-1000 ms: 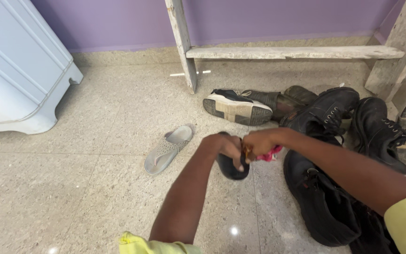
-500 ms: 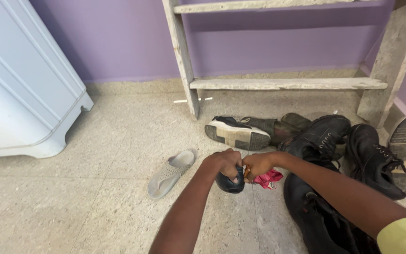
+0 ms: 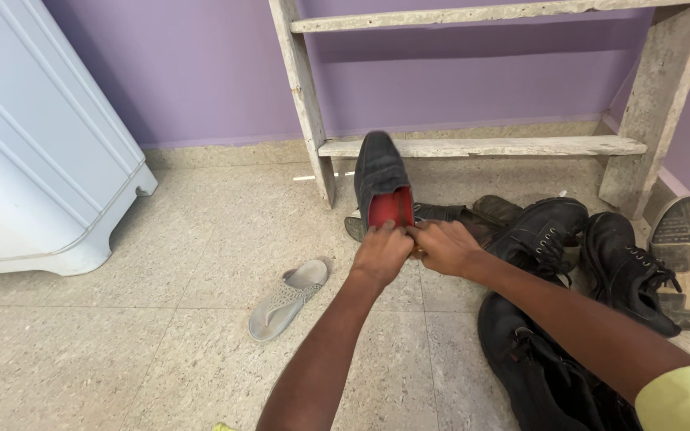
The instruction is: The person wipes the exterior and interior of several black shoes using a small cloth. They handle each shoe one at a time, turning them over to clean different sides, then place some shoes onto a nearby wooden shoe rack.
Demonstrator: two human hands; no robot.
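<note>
The pale blue cabinet (image 3: 37, 152) fills the far left, and the rough grey wooden rack (image 3: 473, 147) stands against the purple wall straight ahead; both sit a little lower in view than a second ago, since the head has tipped up. To the right lies a heap of black lace-up leather boots (image 3: 557, 239), with one large black boot (image 3: 549, 371) nearest. A grey strapped sandal (image 3: 287, 298) lies alone on the speckled floor, left of the arms.

The real change is in the hands. Half a second ago they were low over the floor, bunched on a dark rounded shape with a pink cloth beside it. Now the black slip-on shoe with a red lining (image 3: 382, 182) is lifted and turned so its toe points away toward the rack, its open heel end facing the person. The pink cloth no longer shows.

The left hand (image 3: 382, 254) has its fingers curled tight on the near edge of the shoe's opening. The right hand (image 3: 445, 247) presses against the same edge from the right, fingers bent; whether it also holds something small I cannot tell.
</note>
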